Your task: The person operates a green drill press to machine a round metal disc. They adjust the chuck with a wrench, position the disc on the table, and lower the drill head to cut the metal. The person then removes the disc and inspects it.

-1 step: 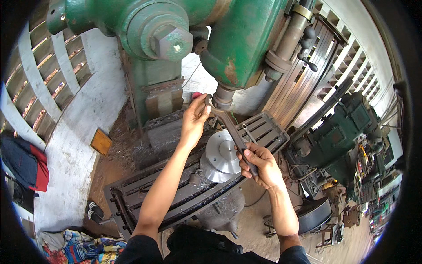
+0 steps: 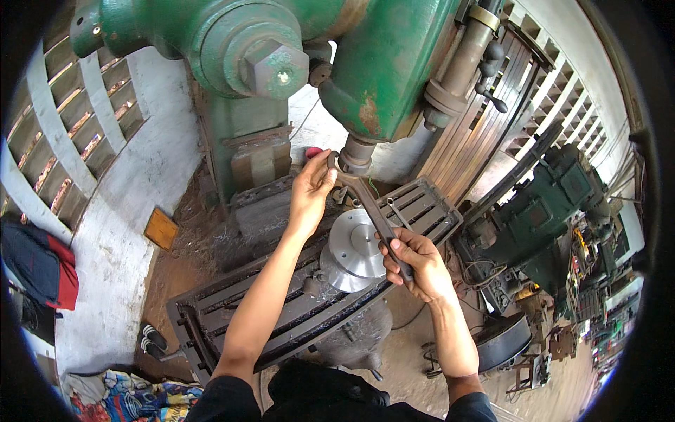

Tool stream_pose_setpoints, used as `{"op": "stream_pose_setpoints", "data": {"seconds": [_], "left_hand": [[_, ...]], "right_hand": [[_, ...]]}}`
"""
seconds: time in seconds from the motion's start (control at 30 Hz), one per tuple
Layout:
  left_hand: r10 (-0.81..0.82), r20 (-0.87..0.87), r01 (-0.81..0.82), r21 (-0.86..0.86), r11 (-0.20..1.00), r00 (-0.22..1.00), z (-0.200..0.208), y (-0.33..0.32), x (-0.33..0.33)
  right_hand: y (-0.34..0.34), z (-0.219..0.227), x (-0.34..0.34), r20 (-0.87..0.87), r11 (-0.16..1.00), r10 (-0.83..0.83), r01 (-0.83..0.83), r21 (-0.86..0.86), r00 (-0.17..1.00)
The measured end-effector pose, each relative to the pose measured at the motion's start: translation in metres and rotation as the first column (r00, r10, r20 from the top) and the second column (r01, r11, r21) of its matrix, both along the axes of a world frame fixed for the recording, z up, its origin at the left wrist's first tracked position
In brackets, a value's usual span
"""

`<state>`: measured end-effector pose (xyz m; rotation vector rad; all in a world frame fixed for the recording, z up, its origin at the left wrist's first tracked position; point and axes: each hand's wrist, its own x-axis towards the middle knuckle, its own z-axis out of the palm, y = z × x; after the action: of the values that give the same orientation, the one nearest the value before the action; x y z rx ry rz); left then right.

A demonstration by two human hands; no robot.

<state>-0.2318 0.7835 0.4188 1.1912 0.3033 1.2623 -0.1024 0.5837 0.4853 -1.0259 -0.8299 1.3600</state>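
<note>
Both of my hands are on a long dark open-ended spanner (image 2: pixel 377 219) below the spindle nose (image 2: pixel 356 159) of a green milling machine (image 2: pixel 383 70). My left hand (image 2: pixel 312 193) pinches the spanner's jaw end between thumb and fingers, close beside the spindle. Whether the jaw grips the spindle is hard to make out. Lower and to the right, my right hand (image 2: pixel 420 266) is closed round the handle's end. Underneath, a shiny round metal flange (image 2: pixel 353 243) with bolt holes sits on the slotted machine table (image 2: pixel 239 318), partly covered by the handle and my right hand.
A smaller spanner (image 2: pixel 395 207) lies on the table behind the flange. Machine levers (image 2: pixel 494 98) stick out at upper right. Another green machine (image 2: pixel 541 193) stands at right, near a dark rounded drum (image 2: pixel 503 343). A backpack (image 2: pixel 42 264) hangs at left; sandals (image 2: pixel 153 339) lie on the floor.
</note>
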Motion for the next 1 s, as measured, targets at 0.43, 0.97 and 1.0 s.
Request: {"op": "stream_pose_setpoints", "data": {"seconds": [0.43,0.97,1.0], "left_hand": [[-0.085,0.091,0.081,0.045,0.996,0.992,-0.013,0.022,0.010],[-0.494,0.063,0.494,-0.236,0.837,0.867,0.009,-0.074,0.014],[-0.564,0.099,0.566,-0.294,0.770,0.820,0.011,-0.077,0.023]], "right_hand": [[0.001,0.005,-0.023,0.160,0.951,-0.251,0.274,-0.140,0.955],[-0.014,-0.008,0.054,-0.001,0.993,0.049,-0.049,0.112,0.999],[-0.015,-0.013,0.063,-0.017,0.991,0.073,-0.071,0.112,0.997]]}}
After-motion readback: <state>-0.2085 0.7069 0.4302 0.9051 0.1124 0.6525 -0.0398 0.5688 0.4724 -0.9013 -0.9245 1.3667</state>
